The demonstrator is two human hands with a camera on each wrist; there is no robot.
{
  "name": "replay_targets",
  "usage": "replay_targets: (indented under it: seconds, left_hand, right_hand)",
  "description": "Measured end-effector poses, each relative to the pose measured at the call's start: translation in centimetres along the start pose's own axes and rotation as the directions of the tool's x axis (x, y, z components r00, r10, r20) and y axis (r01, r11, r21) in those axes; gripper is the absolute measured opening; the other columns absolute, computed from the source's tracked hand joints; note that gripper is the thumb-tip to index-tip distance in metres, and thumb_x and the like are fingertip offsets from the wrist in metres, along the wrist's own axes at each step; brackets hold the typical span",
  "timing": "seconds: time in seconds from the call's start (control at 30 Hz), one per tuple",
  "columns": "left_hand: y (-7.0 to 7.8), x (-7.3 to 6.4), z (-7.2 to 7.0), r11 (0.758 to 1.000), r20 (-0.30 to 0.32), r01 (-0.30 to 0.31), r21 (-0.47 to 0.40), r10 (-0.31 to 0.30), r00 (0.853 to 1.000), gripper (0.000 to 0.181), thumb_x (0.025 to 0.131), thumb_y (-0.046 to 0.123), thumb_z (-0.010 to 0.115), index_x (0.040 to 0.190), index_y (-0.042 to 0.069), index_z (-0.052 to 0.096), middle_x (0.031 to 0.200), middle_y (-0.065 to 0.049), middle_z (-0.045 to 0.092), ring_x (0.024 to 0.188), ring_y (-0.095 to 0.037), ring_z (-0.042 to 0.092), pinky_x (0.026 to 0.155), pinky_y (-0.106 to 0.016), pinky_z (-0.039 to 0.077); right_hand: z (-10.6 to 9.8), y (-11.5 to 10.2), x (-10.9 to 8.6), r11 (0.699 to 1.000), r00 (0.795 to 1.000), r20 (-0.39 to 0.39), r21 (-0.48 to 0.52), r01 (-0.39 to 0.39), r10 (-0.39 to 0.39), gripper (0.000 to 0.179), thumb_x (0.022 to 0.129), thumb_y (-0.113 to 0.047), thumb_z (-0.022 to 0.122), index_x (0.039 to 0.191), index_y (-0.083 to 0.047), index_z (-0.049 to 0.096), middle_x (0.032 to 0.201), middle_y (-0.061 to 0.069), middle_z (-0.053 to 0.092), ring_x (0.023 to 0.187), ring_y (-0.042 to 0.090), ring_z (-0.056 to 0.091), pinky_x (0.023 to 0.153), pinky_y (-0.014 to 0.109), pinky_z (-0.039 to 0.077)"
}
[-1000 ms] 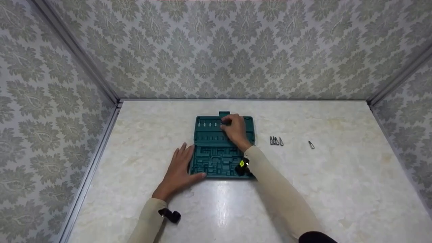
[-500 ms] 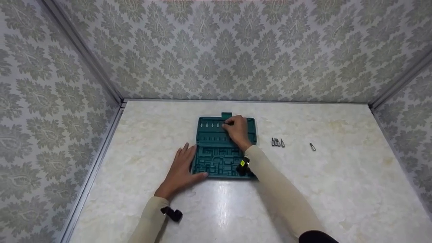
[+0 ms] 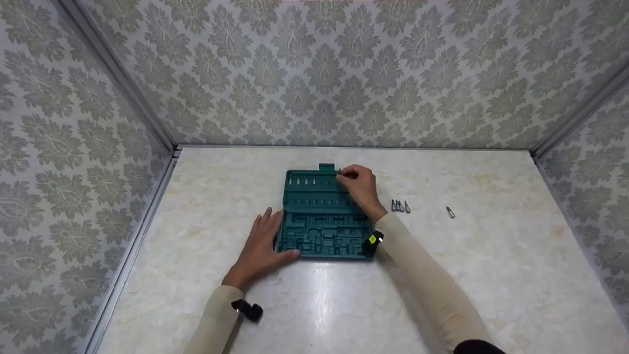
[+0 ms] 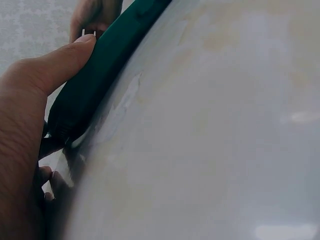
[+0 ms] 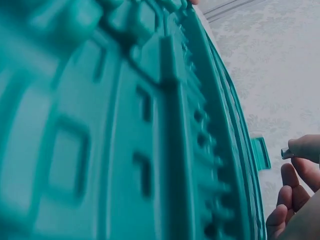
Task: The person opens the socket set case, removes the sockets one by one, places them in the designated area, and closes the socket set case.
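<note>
A green plastic bit case (image 3: 328,211) lies unfolded on the table, with a row of small metal screwdriver bits (image 3: 298,181) at the upper left of its far half. My left hand (image 3: 258,250) rests at the case's left side, fingers spread beside it and thumb (image 4: 75,52) on the near edge. Over the far right part of the case, my right hand (image 3: 361,187) pinches a small screwdriver bit (image 5: 286,153) between thumb and index finger. In the right wrist view the other fingers are loosely curled, and the bit's shiny end pokes out past the thumb.
Several loose bits (image 3: 400,206) lie side by side on the table right of the case, and a single bit (image 3: 450,212) lies farther right. The case's latch tab (image 3: 327,166) sticks out at the back. Patterned walls (image 3: 324,73) enclose the table.
My right hand has moved right and come up from the row of bits, with a bit in its fingertips. The left hand stays at the case's side.
</note>
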State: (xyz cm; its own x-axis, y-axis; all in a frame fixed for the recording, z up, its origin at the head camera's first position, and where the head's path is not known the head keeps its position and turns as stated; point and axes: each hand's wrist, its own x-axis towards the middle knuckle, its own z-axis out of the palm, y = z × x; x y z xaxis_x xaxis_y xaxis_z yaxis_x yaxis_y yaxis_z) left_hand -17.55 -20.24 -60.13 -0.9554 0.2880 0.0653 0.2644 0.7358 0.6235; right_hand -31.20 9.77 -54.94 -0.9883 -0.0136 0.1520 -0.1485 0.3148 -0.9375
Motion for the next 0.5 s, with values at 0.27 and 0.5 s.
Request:
replay_targets:
  seconds: [0.27,0.5]
  left_hand:
    - [0.1,0.0,0.0,1.0,0.01,0.012,-0.001,-0.012,1.0,0.125,0.086,0.078,0.076,0.178,0.015,0.019,0.183,-0.008,0.022,0.172,-0.027,0.003,0.138,-0.048,-0.001]
    - [0.0,-0.1,0.0,1.0,0.005,0.008,-0.008,-0.008,1.0,0.125,0.086,0.08,0.075,0.178,0.017,0.019,0.183,-0.005,0.023,0.172,-0.026,0.002,0.138,-0.049,-0.001]
  right_hand:
    - [-2.6,0.4,-1.4,0.999,1.0,0.004,-0.027,0.031,-0.031,0.013,0.103,-0.015,0.079,0.112,-0.005,0.081,0.11,0.008,0.078,0.099,0.022,0.07,0.087,0.036,0.057]
    - [-4.1,0.6,-2.7,0.997,0.998,0.01,-0.051,0.064,-0.064,0.015,0.103,-0.016,0.079,0.111,-0.004,0.082,0.107,0.008,0.078,0.097,0.023,0.068,0.085,0.035,0.056]
